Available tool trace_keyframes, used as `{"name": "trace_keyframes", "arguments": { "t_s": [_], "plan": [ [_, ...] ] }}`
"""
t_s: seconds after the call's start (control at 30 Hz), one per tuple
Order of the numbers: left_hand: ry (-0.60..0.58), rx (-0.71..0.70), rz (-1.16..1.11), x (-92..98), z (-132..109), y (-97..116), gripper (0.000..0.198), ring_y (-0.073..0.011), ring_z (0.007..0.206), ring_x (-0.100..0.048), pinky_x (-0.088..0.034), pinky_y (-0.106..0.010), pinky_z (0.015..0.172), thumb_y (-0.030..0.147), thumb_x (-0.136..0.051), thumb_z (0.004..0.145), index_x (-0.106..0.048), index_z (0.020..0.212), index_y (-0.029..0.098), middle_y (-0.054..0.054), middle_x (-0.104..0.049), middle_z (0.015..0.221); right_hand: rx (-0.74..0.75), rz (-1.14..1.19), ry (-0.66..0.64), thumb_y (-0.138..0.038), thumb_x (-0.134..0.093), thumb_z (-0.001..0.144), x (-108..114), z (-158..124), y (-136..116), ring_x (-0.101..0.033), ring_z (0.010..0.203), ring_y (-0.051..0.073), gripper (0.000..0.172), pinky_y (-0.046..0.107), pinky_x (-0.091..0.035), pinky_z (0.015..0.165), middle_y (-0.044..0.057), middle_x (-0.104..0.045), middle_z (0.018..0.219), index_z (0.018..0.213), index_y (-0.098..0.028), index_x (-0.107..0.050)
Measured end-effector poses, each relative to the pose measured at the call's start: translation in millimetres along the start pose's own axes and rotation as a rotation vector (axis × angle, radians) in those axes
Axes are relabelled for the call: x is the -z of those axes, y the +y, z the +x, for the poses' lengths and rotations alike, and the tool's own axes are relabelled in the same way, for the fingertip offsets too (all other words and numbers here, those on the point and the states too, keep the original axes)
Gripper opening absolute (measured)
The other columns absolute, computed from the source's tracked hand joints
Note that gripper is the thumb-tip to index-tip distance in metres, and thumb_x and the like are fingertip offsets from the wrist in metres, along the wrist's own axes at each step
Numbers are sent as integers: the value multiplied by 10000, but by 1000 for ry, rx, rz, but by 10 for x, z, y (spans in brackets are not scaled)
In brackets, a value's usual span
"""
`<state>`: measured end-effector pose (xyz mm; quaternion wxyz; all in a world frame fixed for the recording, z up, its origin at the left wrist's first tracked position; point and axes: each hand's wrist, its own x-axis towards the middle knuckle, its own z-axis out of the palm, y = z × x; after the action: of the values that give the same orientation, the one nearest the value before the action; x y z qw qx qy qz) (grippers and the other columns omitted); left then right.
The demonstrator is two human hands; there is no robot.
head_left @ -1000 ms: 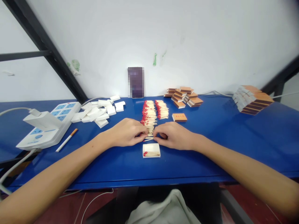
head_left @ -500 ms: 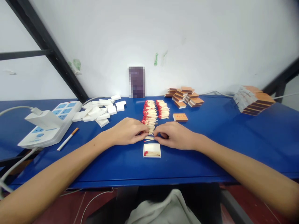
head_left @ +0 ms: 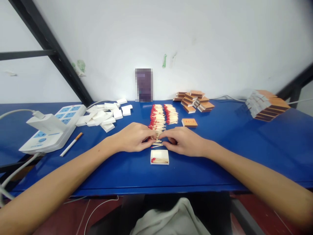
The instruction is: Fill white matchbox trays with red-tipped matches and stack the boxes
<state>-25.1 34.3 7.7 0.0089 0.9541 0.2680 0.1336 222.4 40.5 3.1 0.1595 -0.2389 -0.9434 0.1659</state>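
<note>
Red-headed matches lie in a long pile, with a shorter pile to its right. At the near end of the long pile, my left hand has thumb and forefinger closed around matches at the head side; the fingertips are partly hidden. Opposite it, my right hand reaches its forefinger onto the sticks, with the thumb apart from it and the other fingers curled. Just below both hands sits a white matchbox tray, with several matches lying along its near side. A few loose matches lie between tray and hands.
White empty trays are heaped at left, near a power strip and a cigarette. Orange matchboxes are piled behind, one box lies alone, and a stacked block of boxes stands far right. A pixelated dark rectangle is against the wall.
My right forefinger has stretched left over the match sticks, away from its thumb. My left hand stays almost in place. The tray and its matches look unchanged.
</note>
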Motion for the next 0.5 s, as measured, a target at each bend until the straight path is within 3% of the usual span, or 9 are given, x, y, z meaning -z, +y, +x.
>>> {"name": "trace_keyframes", "arguments": {
  "t_s": [0.23,0.5],
  "plan": [
    [44,31,81,32,-6,-42,221,-130,592,-544,-363,-254,582,267,-471,967,-677,966,187,5,-602,655,42,34,4,-182,-508,961,-10,-13,12,-677,836,164,308,263,-475,734,59,-753,1020,1202,-206,-697],
    [23,28,105,14,-13,-66,226,-128,587,-543,-360,-254,578,270,-466,967,-680,984,195,9,-602,651,35,21,-26,-145,-519,947,-17,-13,34,-699,863,178,306,284,-505,768,60,-765,1023,1155,-202,-737]
  ]
}}
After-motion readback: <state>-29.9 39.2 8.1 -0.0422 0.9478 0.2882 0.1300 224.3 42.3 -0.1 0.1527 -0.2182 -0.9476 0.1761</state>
